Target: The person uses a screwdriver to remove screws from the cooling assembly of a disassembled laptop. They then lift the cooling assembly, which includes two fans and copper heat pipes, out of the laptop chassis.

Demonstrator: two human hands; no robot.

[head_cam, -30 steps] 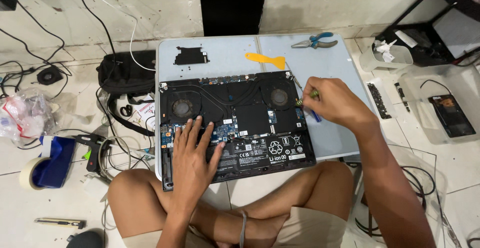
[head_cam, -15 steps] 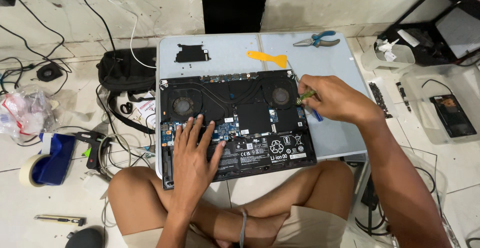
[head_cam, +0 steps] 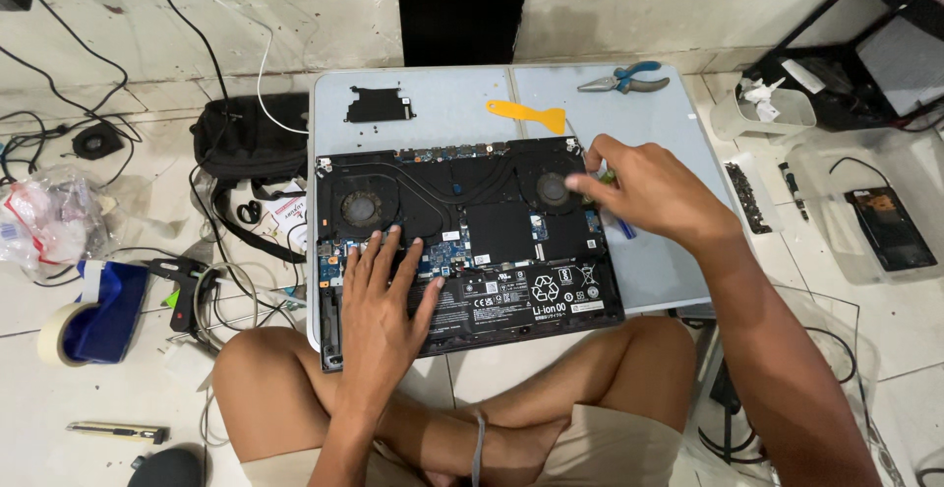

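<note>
From the head camera, an opened laptop (head_cam: pixel 462 241) lies bottom-up on a pale blue folding table (head_cam: pixel 659 271), its cover off: two round fans, dark heat pipes, a blue-green circuit board and a black battery along the near edge. White rectangular labels and a white recycling symbol sit on the battery's right half. The left hand (head_cam: pixel 382 305) lies flat on the laptop's near left part, fingers spread across board and battery. The right hand (head_cam: pixel 644 192) hovers at the right fan, fingertips pinched together around a small screwdriver (head_cam: pixel 612 202) with a green and blue handle. A yellow plastic pry tool (head_cam: pixel 526 113) and blue-handled pliers (head_cam: pixel 624 79) lie behind the laptop.
</note>
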